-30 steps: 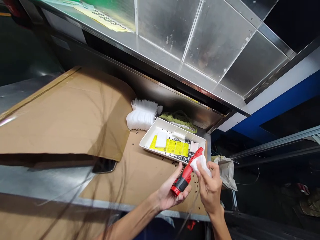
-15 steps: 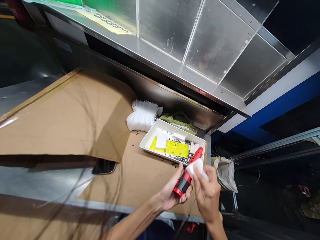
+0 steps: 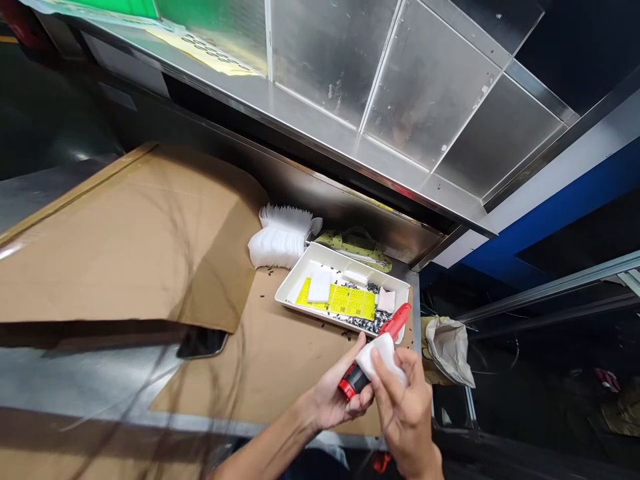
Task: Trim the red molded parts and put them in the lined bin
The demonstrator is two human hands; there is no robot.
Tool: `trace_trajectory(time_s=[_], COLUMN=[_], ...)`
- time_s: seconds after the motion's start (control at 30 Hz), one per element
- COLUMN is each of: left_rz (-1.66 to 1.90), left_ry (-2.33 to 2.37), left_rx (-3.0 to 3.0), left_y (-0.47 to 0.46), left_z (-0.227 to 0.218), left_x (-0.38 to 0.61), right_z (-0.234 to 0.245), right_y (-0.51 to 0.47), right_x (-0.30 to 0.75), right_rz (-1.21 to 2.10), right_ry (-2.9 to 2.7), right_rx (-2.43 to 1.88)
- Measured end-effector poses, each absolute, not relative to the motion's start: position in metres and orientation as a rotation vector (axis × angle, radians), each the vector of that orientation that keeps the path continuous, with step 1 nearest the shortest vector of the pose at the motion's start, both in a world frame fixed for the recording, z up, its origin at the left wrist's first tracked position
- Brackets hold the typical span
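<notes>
My left hand [image 3: 336, 395] grips a red-and-black handheld tool [image 3: 355, 380] near its dark lower end. My right hand [image 3: 406, 417] pinches a white pad [image 3: 381, 358] around the tool's middle, hiding that section. The tool's narrow red nose sticks out past the pad, up towards the corner of a white plastic tray [image 3: 340, 267]. The tray holds yellow printed cards, white pads and many small black parts. Neither hand touches the tray.
Brown cardboard [image 3: 265, 373] covers the steel bench, with a folded sheet [image 3: 125, 247] at left and scattered black bits. A bundle of white pads [image 3: 277, 237] and a green pouch [image 3: 355, 248] sit behind the tray. A crumpled paper bag [image 3: 449, 351] stands at right beneath a steel overhead shelf [image 3: 425, 87].
The white pad has slid along the tool, away from its red nose and towards my left hand. The tool now tilts slightly differently, and my right hand has moved down with the pad.
</notes>
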State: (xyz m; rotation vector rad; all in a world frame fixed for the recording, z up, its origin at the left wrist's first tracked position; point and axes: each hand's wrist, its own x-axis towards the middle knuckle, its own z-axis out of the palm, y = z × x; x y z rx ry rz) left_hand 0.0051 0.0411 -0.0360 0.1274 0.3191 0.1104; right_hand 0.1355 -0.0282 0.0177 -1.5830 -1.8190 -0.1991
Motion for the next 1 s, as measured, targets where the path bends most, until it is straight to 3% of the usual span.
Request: trace_trajectory(time_s=[0.17,0.27,0.9,1.0], left_rz=[0.054,0.048,0.141,0.069], left_ry=[0.125,0.081,0.455,0.326], left_rx=[0.159,0.151,0.359,0.281], left_y=[0.045,0.045,0.04,0.041], left_z=[-0.042,-0.042,-0.027,-0.032], left_x=[0.003,0.003,0.004,0.001], right_z=[0.019,0.018,0.019,0.019], right_y=[-0.022,-0.025,-0.03,-0.025], right_x=[0.149,0.146,0.132,0.146], right_rz=[-0.401,-0.322,-0.246,-0.418], right_ry=[-1.666,-1.784,-1.804,-1.675], right_rx=[-1.711,-1.614,-1.565,-1.588])
